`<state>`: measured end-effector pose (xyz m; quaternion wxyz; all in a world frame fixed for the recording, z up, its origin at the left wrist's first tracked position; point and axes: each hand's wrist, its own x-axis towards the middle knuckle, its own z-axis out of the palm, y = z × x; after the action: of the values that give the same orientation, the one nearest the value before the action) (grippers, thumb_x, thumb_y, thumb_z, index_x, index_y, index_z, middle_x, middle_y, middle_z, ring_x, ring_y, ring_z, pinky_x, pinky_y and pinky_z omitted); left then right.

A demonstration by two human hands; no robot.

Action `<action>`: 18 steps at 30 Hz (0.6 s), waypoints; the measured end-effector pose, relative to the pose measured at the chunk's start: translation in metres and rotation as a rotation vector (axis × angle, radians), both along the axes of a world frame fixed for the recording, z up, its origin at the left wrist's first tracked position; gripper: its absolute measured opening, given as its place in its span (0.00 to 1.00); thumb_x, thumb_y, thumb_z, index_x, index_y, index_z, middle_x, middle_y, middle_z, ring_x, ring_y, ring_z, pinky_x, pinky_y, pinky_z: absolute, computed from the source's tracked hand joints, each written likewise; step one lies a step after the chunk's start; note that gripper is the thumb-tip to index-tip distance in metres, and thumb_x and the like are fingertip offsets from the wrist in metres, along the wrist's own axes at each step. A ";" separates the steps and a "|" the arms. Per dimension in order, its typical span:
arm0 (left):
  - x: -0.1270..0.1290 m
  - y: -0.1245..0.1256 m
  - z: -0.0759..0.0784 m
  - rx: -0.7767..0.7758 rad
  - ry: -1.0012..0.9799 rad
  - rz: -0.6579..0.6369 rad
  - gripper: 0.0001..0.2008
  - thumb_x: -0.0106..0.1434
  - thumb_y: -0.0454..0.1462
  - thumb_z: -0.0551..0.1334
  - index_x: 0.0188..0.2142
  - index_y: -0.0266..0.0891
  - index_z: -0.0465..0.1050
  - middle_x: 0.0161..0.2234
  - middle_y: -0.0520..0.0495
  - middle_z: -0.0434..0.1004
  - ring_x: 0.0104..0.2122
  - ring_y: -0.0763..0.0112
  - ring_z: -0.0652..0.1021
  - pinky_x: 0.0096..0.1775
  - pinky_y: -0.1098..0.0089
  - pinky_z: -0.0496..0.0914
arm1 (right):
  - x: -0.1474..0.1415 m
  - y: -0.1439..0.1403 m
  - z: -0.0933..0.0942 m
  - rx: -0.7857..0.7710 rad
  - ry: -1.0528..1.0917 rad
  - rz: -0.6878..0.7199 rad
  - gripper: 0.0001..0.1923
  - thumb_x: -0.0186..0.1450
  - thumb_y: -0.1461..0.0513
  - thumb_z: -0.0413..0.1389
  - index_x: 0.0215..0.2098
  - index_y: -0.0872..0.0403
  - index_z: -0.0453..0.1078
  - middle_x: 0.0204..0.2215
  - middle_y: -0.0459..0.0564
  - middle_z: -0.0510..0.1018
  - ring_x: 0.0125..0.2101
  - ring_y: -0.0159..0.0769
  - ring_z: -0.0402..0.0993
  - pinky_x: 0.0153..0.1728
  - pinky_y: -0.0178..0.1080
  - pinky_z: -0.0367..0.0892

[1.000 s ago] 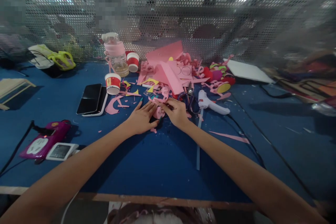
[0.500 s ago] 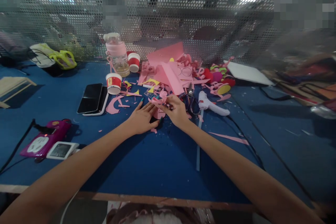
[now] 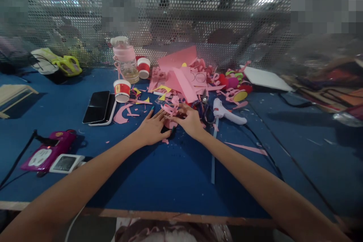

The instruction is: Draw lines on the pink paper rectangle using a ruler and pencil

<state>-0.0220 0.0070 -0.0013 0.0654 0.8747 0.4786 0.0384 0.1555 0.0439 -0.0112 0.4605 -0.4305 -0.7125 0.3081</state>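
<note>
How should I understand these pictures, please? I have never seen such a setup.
There is no machine, only a person; one camera, worn on the head, looks forward and down. The bare left hand lies palm down, fingers spread, beside a pink piece. The bare right hand has its fingertips at a curled pink strip; whether it grips it, I cannot tell. On the blue table, a heap of pink sheets and cutouts lies beyond the hands. A white glue gun lies to the right; a bottle, two paper cups and a black phone are to the left.
</note>
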 end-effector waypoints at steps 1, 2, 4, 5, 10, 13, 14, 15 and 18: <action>0.000 0.000 0.000 -0.001 0.000 0.002 0.31 0.67 0.47 0.51 0.64 0.30 0.58 0.66 0.33 0.57 0.67 0.53 0.55 0.65 0.46 0.46 | 0.000 0.000 0.000 -0.008 0.014 -0.012 0.25 0.53 0.48 0.66 0.42 0.54 0.74 0.28 0.49 0.81 0.31 0.41 0.80 0.37 0.43 0.74; 0.000 0.000 0.000 -0.002 -0.001 0.002 0.31 0.67 0.47 0.51 0.64 0.31 0.58 0.66 0.33 0.56 0.67 0.53 0.55 0.65 0.46 0.46 | 0.001 0.000 0.000 -0.017 0.026 -0.022 0.26 0.52 0.48 0.67 0.42 0.54 0.73 0.27 0.49 0.81 0.30 0.41 0.80 0.36 0.43 0.74; 0.000 0.000 0.000 -0.004 -0.004 0.003 0.31 0.67 0.47 0.51 0.64 0.32 0.58 0.67 0.34 0.55 0.67 0.54 0.55 0.65 0.46 0.46 | 0.001 0.000 0.001 -0.035 0.040 -0.032 0.29 0.50 0.47 0.67 0.44 0.55 0.72 0.26 0.49 0.81 0.29 0.42 0.80 0.34 0.42 0.74; 0.000 0.000 0.000 -0.006 -0.006 0.004 0.30 0.67 0.47 0.51 0.64 0.32 0.58 0.67 0.34 0.55 0.67 0.54 0.55 0.65 0.46 0.46 | 0.001 0.000 0.001 -0.045 0.041 -0.027 0.31 0.50 0.47 0.68 0.45 0.56 0.72 0.25 0.49 0.81 0.28 0.42 0.80 0.33 0.42 0.74; 0.000 0.001 0.000 -0.010 -0.017 0.006 0.31 0.67 0.47 0.51 0.65 0.33 0.56 0.67 0.35 0.53 0.67 0.54 0.55 0.65 0.46 0.46 | 0.000 -0.002 0.002 -0.017 0.037 -0.016 0.31 0.51 0.47 0.66 0.47 0.55 0.70 0.24 0.48 0.80 0.28 0.41 0.79 0.34 0.42 0.74; 0.000 0.000 0.000 -0.015 -0.021 0.002 0.32 0.67 0.47 0.51 0.66 0.33 0.55 0.68 0.35 0.53 0.68 0.54 0.53 0.65 0.45 0.45 | -0.001 -0.002 0.002 0.021 0.043 -0.025 0.29 0.52 0.46 0.65 0.45 0.54 0.71 0.22 0.46 0.79 0.27 0.40 0.79 0.34 0.42 0.74; -0.001 0.000 0.000 -0.016 -0.022 0.001 0.32 0.67 0.47 0.51 0.66 0.33 0.55 0.68 0.35 0.53 0.68 0.54 0.53 0.65 0.46 0.45 | -0.001 -0.002 0.002 0.023 0.043 -0.026 0.28 0.52 0.46 0.66 0.43 0.54 0.71 0.22 0.46 0.79 0.26 0.40 0.79 0.33 0.41 0.74; -0.001 0.000 0.000 -0.016 -0.023 0.000 0.31 0.67 0.47 0.51 0.65 0.32 0.56 0.68 0.35 0.52 0.68 0.54 0.53 0.65 0.46 0.45 | 0.000 -0.002 0.002 0.020 0.045 -0.027 0.28 0.52 0.46 0.66 0.42 0.54 0.70 0.22 0.46 0.79 0.26 0.40 0.79 0.32 0.41 0.74; -0.001 0.001 -0.001 -0.017 -0.024 0.002 0.31 0.67 0.47 0.51 0.65 0.33 0.57 0.68 0.35 0.52 0.67 0.53 0.54 0.65 0.46 0.46 | 0.000 -0.002 0.004 -0.002 0.059 -0.028 0.28 0.50 0.47 0.67 0.40 0.54 0.69 0.23 0.47 0.80 0.25 0.40 0.79 0.28 0.40 0.74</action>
<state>-0.0233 0.0075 -0.0018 0.0784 0.8733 0.4788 0.0450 0.1554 0.0417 -0.0073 0.4852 -0.4318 -0.6920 0.3150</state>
